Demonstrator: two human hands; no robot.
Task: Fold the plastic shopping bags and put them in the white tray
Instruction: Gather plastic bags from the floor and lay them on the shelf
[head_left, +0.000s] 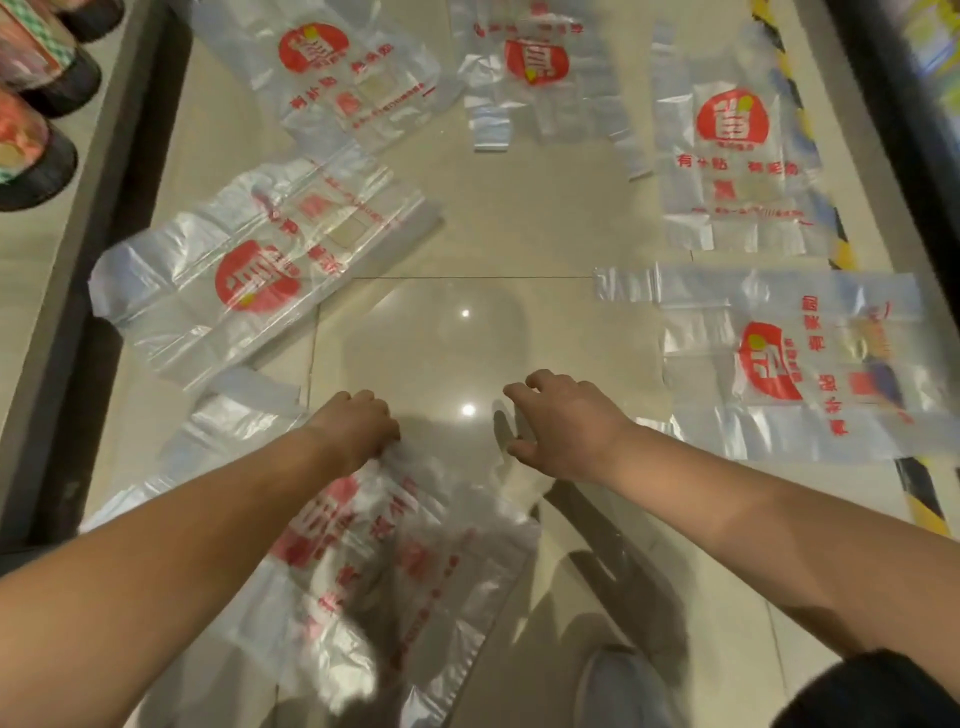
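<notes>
A crumpled clear plastic bag (415, 545) with red print lies on the tiled floor right in front of me. My left hand (358, 426) grips its upper left edge with curled fingers. My right hand (561, 421) hovers at the bag's upper right, fingers and thumb curled around a thin clear strip of it. Several more printed bags lie flat around: one at the left (249, 280), one at the right (789, 364), others at the far side (535, 73). No white tray is in view.
A shelf base with dark bottles (36, 104) runs along the left. Yellow-black floor tape (841, 244) and a dark unit border the right. Another clear bag (228, 415) lies under my left forearm. A grey shoe (623, 686) shows at the bottom edge.
</notes>
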